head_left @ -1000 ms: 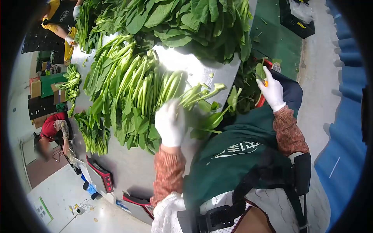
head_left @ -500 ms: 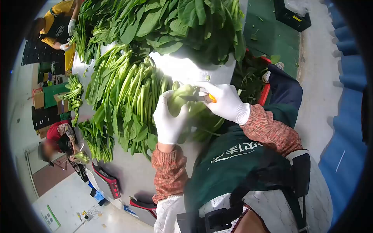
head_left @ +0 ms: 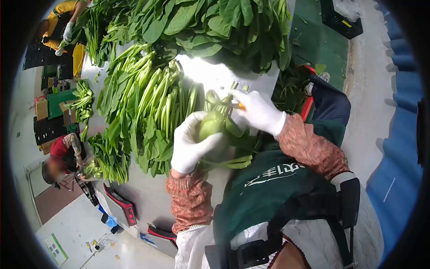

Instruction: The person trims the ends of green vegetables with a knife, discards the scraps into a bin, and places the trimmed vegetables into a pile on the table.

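Lifted slightly since before, the left hand [head_left: 190, 145] is gripping a leafy stalk [head_left: 214, 124] at mid-frame — the right hand [head_left: 257, 110] is pinching an orange-handled knife [head_left: 241, 106] against it.

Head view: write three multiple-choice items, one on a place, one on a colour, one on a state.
1. Where is the red crate?
A. beside the table edge, right of the right hand
B. on the table
C. on a shelf
2. What colour are the gloves on the left hand and right hand?
A. blue
B. white
C. black
3. The left hand's grip is
A. open and flat
B. closed on the leafy vegetable
C. out of view
Key: 1 A, it sits past the table edge; 2 B, both are white; 3 B, fingers wrap it.
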Motion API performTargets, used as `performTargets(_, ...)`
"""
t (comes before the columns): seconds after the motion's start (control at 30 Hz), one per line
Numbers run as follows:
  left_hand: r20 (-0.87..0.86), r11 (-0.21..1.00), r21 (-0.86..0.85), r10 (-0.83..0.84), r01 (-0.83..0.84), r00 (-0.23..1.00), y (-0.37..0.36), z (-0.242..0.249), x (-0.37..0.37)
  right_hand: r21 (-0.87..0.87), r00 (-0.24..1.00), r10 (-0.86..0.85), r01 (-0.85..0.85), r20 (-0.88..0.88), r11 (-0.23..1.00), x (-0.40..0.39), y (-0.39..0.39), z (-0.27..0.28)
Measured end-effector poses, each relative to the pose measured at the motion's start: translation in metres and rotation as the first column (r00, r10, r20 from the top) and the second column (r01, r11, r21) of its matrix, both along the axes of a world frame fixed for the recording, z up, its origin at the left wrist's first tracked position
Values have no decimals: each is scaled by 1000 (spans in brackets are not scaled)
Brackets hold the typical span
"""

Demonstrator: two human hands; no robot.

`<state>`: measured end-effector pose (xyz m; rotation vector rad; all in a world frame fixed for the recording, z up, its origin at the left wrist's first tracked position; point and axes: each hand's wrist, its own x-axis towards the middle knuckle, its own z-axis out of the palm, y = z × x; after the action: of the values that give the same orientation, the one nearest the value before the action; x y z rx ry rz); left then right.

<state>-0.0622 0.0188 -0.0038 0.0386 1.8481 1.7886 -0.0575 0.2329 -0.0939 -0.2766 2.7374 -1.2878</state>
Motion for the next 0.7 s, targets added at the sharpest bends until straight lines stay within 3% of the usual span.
performTargets(0.03, 14, 1000, -9, -16, 16, 1000, 0, 6, 1, 3, 992, -7, 7, 128, 1000, -2, 8, -29)
performTargets(0.07, -44, 1000, -5, 9, -9, 999, 1, 3, -1, -164, 996, -93, 92, 2, 982, 4, 13, -50)
performTargets(0.13, -16, 995, -89, 44, -45, 999, -2, -4, -9, -333, 986, -153, 168, 72, 928, 0, 15, -31)
performTargets(0.2, -85, 965, -257, 26, -47, 996, 3, -7, -10, -657, 923, 7, 268, 384, 705, -7, 12, 20)
performTargets(0.23, -166, 964, -262, -8, -36, 986, 5, -15, -11, -778, 955, 60, 200, 292, 596, -9, 9, 25)
performTargets(0.3, -229, 929, -370, -90, -1, 969, 6, -28, -10, -583, 988, 140, -74, 69, 809, -13, 8, 45)
performTargets(0.33, -191, 959, -282, -51, -5, 980, 9, -28, -9, -411, 986, 158, -167, -56, 896, -15, 4, 49)
performTargets(0.37, -148, 981, -196, -15, -14, 989, 12, -26, -8, -344, 986, 154, -165, -60, 924, -16, 0, 47)
performTargets(0.43, -61, 1000, -8, 15, -16, 998, 11, -17, -8, -415, 975, 201, -223, -96, 882, -13, 0, 50)
performTargets(0.57, 1, 984, -89, -152, 152, 988, -11, -27, -10, -473, 956, 294, -260, -1, 842, -2, 5, 49)
performTargets(0.7, 68, 981, -41, -188, 191, 980, -8, -32, -11, -511, 944, 318, -234, 83, 827, 1, 10, 50)
